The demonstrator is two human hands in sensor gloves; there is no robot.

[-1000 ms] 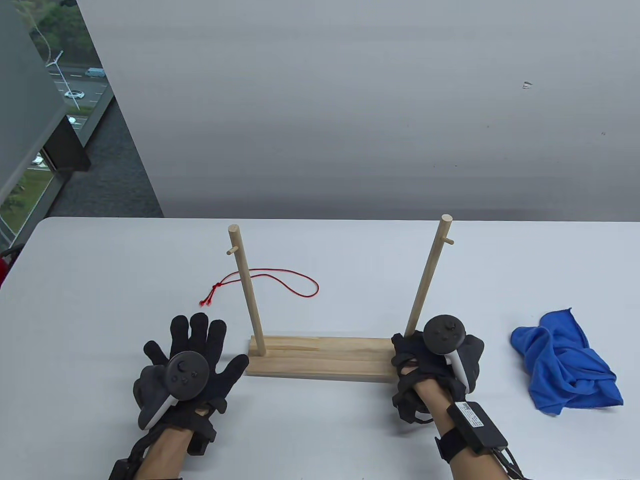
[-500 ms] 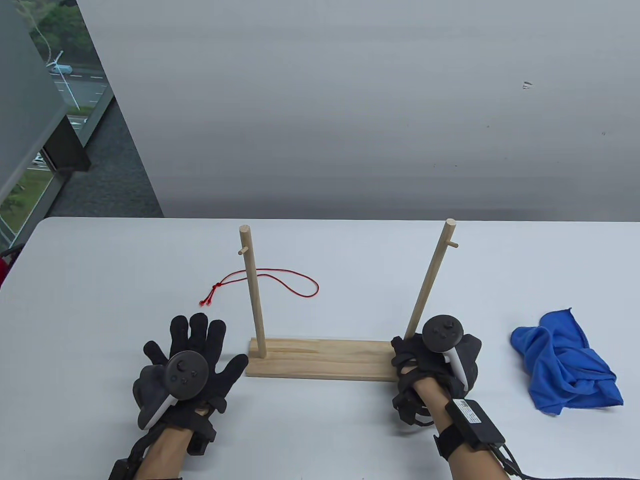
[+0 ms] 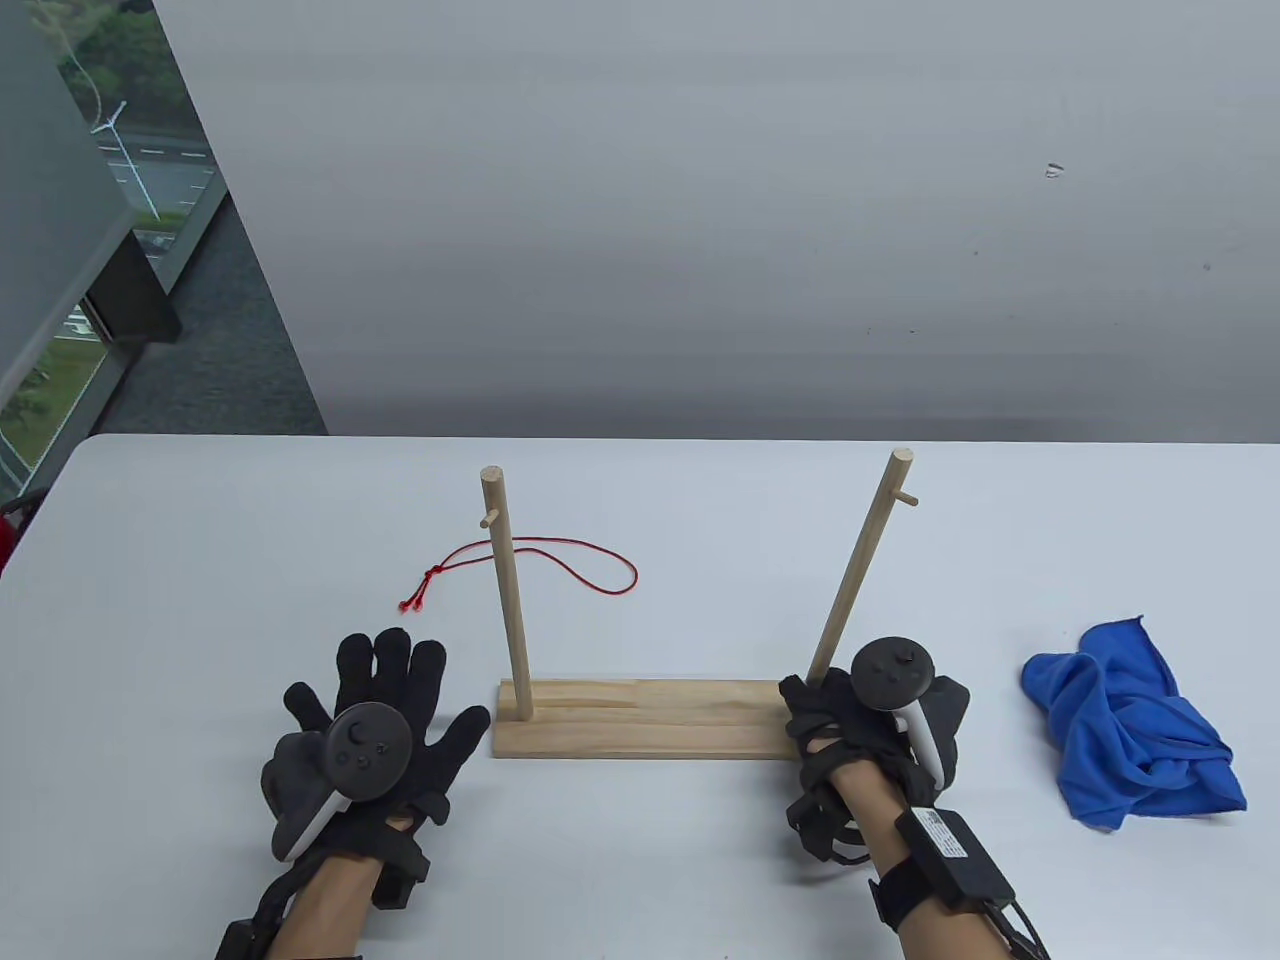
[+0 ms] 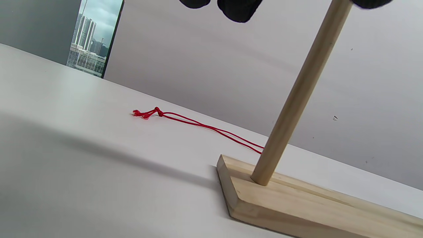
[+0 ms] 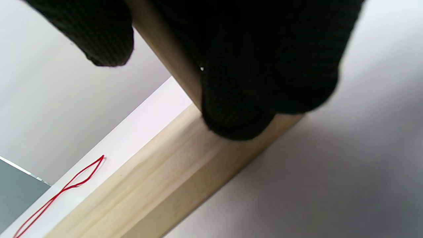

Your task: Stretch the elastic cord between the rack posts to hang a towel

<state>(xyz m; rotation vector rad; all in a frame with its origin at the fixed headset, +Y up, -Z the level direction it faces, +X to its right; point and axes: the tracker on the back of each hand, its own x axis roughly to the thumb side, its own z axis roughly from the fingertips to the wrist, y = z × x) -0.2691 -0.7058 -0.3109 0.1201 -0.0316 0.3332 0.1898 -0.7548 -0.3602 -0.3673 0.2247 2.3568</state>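
The wooden rack stands mid-table on its base (image 3: 640,720), with a left post (image 3: 507,600) and a right post (image 3: 860,570), each with a small peg near the top. The red elastic cord (image 3: 560,560) lies loose on the table behind the left post. The blue towel (image 3: 1130,730) lies crumpled at the right. My left hand (image 3: 420,690) lies open with fingers spread, just left of the base. My right hand (image 3: 825,700) grips the right post at its foot. In the right wrist view my fingers (image 5: 251,82) wrap the post (image 5: 158,43) above the base (image 5: 158,185).
The white table (image 3: 200,560) ends at a grey wall behind. In the left wrist view the cord (image 4: 198,124) runs behind the left post (image 4: 297,96), and my fingertips (image 4: 236,8) hang at the top edge. A window is at far left.
The tops of both posts have shifted a little to the right and toward me while my right hand holds the right post. The left hand has barely moved.
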